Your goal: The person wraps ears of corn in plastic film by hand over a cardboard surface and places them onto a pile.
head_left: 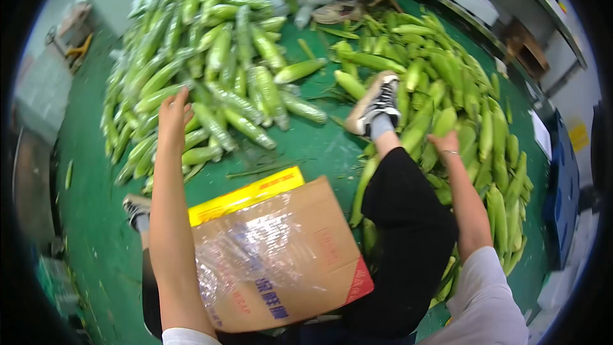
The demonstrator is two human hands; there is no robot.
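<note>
The right hand (443, 143) has its grip closed on a bare cob (444, 121) in the unwrapped heap (502, 176); the left (174, 114), fingers loose, is at the wrapped pile (220, 48). Much is wrapped; plenty looks left.

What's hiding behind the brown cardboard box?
A bright yellow strip with red marks pokes out past the far edge of the cardboard box. The box covers the rest, so I can't tell how far it goes underneath.
</note>
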